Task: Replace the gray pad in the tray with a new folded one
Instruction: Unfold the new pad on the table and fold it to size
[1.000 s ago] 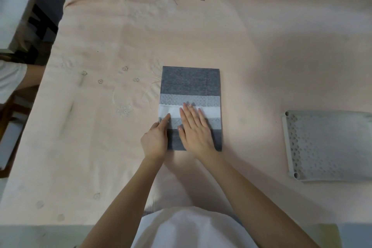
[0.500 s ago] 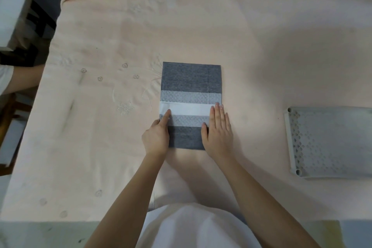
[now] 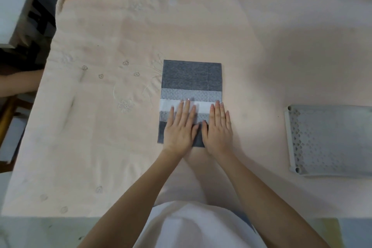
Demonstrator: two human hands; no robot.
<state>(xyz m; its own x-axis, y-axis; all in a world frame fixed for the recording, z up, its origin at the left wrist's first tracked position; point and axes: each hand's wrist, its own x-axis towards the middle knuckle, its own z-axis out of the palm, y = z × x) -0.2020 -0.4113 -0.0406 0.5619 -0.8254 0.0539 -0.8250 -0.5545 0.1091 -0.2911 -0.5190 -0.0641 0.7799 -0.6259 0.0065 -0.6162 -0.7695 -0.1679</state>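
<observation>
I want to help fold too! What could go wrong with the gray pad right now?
1. Both the left hand and the right hand press flat on the near end of the gray pad. When they lift, the folded flaps could spring open.
2. Uneven pushing could slide the pad on the soft pink cloth and skew the fold.
3. The tray sits apart to the right, so the pad could unfold while being carried over.

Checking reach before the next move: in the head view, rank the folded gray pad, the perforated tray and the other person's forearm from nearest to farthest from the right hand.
1. Folded gray pad: directly under the right hand, which lies flat on its near right part.
2. Perforated tray: on the table off to the right, apart from the hand.
3. Other person's forearm: at the far left edge, beyond the table.
</observation>
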